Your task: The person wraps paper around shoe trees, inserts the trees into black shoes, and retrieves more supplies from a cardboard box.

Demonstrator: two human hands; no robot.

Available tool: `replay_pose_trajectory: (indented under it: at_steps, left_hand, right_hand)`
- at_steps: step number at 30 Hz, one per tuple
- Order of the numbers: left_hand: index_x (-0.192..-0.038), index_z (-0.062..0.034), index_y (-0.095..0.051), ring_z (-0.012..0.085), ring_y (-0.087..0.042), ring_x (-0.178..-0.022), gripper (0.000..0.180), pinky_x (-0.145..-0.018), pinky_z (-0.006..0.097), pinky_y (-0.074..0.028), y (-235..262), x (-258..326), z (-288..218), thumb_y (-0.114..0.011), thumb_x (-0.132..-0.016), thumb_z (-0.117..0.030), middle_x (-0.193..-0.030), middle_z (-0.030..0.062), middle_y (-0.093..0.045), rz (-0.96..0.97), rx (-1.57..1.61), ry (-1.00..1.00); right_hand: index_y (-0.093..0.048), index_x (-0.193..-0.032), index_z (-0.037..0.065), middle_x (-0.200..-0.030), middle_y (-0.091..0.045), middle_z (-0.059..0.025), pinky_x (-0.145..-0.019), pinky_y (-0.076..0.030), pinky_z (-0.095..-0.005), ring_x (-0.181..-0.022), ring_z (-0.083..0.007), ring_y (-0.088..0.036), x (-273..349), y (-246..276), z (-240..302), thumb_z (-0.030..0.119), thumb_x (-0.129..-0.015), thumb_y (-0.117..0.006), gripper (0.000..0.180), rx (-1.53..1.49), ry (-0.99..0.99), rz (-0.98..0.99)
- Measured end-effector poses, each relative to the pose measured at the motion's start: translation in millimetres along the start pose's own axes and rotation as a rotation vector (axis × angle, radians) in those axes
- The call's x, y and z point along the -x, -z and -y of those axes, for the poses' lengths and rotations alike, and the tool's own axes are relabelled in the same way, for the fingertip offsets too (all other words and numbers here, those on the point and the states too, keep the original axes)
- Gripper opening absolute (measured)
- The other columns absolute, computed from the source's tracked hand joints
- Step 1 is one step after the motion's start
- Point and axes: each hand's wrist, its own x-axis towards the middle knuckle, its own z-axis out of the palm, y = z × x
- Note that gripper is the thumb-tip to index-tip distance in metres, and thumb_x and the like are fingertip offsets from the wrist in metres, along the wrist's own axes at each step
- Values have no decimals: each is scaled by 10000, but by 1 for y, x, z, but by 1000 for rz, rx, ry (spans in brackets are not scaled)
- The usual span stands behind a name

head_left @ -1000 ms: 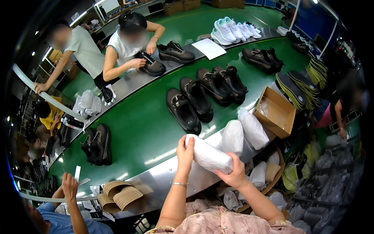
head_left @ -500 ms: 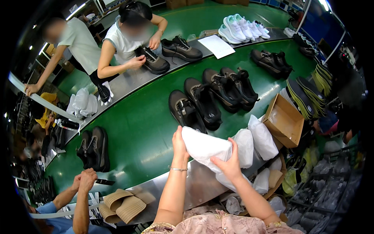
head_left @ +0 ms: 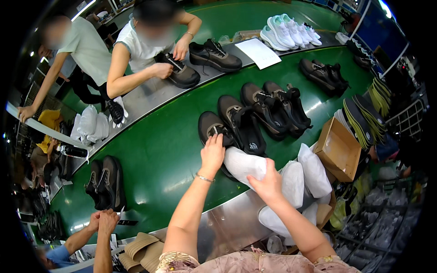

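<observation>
My right hand grips the wide end of a white paper-wrapped shoe stuffing. Its narrow end sits at the opening of a dark brown and black sneaker; how far inside it reaches I cannot tell. My left hand grasps that sneaker around its tongue and laces, and covers part of the opening. Close beside it on the green belt stands a matching sneaker, its opening facing me. Another pair of the same kind is just to the right.
More white stuffings lie right of my hand, beside a cardboard box and stacked insoles. Across the belt, a person handles a sneaker's laces. At lower left, another person's hands work near a sneaker pair.
My left hand has let go of the stuffing and taken hold of the sneaker. My right hand has brought the stuffing's narrow end down to the shoe opening.
</observation>
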Motion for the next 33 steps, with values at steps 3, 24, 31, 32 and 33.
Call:
replay_pose_trajectory:
  at_steps: [3, 24, 31, 32, 33]
  left_hand:
    - [-1071, -79, -581, 328, -614, -843, 338, -724, 425, -498, 2, -21, 6, -588, -734, -107, -973, 144, -634, 137, 35, -3]
    - [-981, -42, -613, 361, -614, -782, 261, -707, 433, -491, 13, -21, 15, -550, -732, -85, -859, 192, -636, 192, 178, -39]
    - [-1007, -68, -598, 368, -611, -790, 265, -702, 436, -492, 10, -21, 10, -548, -751, -113, -883, 179, -632, 130, 111, 18]
    - [-1018, -70, -594, 370, -610, -789, 274, -699, 441, -490, 12, -20, 9, -540, -754, -119, -903, 176, -632, 116, 108, 15]
    - [-1029, -72, -590, 373, -608, -788, 284, -696, 447, -489, 15, -18, 9, -532, -756, -125, -923, 173, -631, 103, 106, 12]
  right_hand:
    - [-428, -1118, 8, -945, -573, -208, -760, -455, -433, -893, -383, -556, -27, -47, -12, 185, -652, -719, 576, 43, 131, -50]
    - [-394, -1096, -142, -1007, -511, -351, -723, -504, -469, -858, -449, -584, -85, -158, -38, 4, -795, -483, 347, 26, -38, 385]
    - [-439, -1061, -130, -950, -525, -357, -712, -487, -458, -885, -468, -552, -89, -151, -23, -6, -761, -490, 329, 5, 42, 320]
    - [-425, -1077, -143, -913, -526, -360, -700, -488, -459, -861, -463, -559, -86, -144, -15, 1, -767, -496, 349, 15, 18, 336]
    - [-435, -1082, -133, -912, -536, -343, -699, -489, -454, -850, -450, -567, -78, -134, -10, 7, -771, -507, 348, 38, 43, 355]
